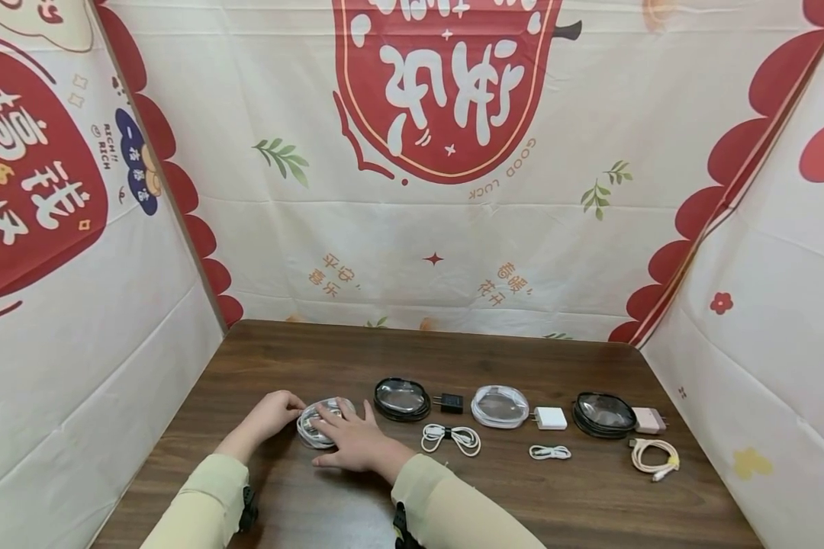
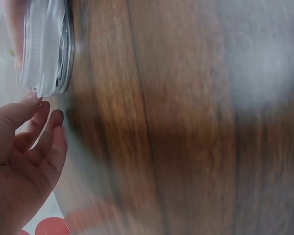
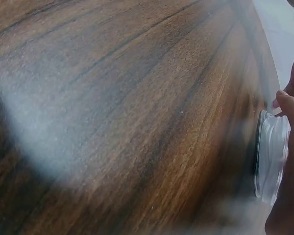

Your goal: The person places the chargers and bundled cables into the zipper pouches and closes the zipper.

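Observation:
A round clear case with a white zipped rim (image 1: 310, 431) lies on the left part of the table. My left hand (image 1: 275, 414) pinches a small piece at its left edge; the left wrist view shows thumb and fingertip meeting at the end of the white zip (image 2: 50, 54). Across the top of the case my right hand (image 1: 358, 442) rests with fingers spread, covering much of it. Something pale shows inside, but I cannot tell what. In the right wrist view the case (image 3: 272, 156) appears beside the right hand (image 3: 291, 176).
A black-rimmed round case (image 1: 401, 399), a white one (image 1: 500, 406) and another black one (image 1: 603, 415) stand in a row. Black (image 1: 451, 402), white (image 1: 551, 418) and pink (image 1: 648, 420) chargers lie among them. Coiled cables (image 1: 451, 438), (image 1: 549, 452) and a cream cable (image 1: 655, 457) lie nearer.

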Tool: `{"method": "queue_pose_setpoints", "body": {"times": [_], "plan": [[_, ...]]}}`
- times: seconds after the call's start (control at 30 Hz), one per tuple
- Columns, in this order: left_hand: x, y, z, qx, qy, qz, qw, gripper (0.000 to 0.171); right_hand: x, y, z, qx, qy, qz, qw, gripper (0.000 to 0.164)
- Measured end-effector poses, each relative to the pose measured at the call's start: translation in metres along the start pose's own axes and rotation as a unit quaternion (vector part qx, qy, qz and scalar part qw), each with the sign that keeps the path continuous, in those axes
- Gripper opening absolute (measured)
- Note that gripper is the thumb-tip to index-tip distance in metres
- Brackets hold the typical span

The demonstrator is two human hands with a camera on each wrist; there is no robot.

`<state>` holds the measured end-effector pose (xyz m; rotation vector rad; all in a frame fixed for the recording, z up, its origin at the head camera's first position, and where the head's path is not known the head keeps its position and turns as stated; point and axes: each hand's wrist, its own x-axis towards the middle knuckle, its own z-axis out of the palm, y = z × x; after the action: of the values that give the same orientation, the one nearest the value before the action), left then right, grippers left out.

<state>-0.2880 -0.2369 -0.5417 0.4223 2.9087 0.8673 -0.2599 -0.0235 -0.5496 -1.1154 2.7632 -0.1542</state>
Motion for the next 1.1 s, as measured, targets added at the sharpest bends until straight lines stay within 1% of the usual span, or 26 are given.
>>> {"method": "queue_pose_setpoints", "body": {"times": [0.07,0.17,0.3,0.43,0.53,0.67,0.77,1.0,1.1], "plan": [[-0.001,0.000,-0.001,0.009,0.001,0.000,1.0000,0.007,0.000,0.000,0.001,-0.001,-0.004,0.004,1.000,0.073],[-0.004,0.001,-0.002,0.011,-0.004,-0.012,0.9999,0.009,-0.001,-0.001,0.000,0.004,-0.014,0.011,1.000,0.074],[-0.008,0.003,-0.003,0.017,-0.013,-0.011,0.9997,0.011,-0.003,-0.001,-0.001,0.010,-0.023,0.020,0.999,0.075],[-0.011,0.002,-0.003,0.025,-0.010,0.000,0.9996,0.013,-0.003,-0.002,-0.004,0.010,-0.023,0.021,0.999,0.075],[-0.012,0.000,-0.003,0.007,-0.012,0.002,0.9999,0.015,-0.003,-0.003,-0.005,0.011,-0.024,0.022,0.999,0.075],[-0.015,-0.001,-0.003,-0.045,-0.027,0.003,0.9986,0.016,-0.003,-0.005,-0.006,0.016,-0.027,0.029,0.999,0.075],[-0.017,-0.001,-0.003,-0.066,-0.036,0.006,0.9972,0.015,-0.005,-0.006,-0.008,0.021,-0.031,0.033,0.999,0.076],[-0.022,0.001,-0.006,-0.062,-0.045,-0.007,0.9970,0.016,-0.004,-0.006,-0.008,0.020,-0.030,0.036,0.999,0.077],[-0.023,0.002,-0.007,-0.044,-0.046,-0.006,0.9979,0.016,-0.004,-0.006,-0.008,0.021,-0.028,0.036,0.999,0.077]]}}
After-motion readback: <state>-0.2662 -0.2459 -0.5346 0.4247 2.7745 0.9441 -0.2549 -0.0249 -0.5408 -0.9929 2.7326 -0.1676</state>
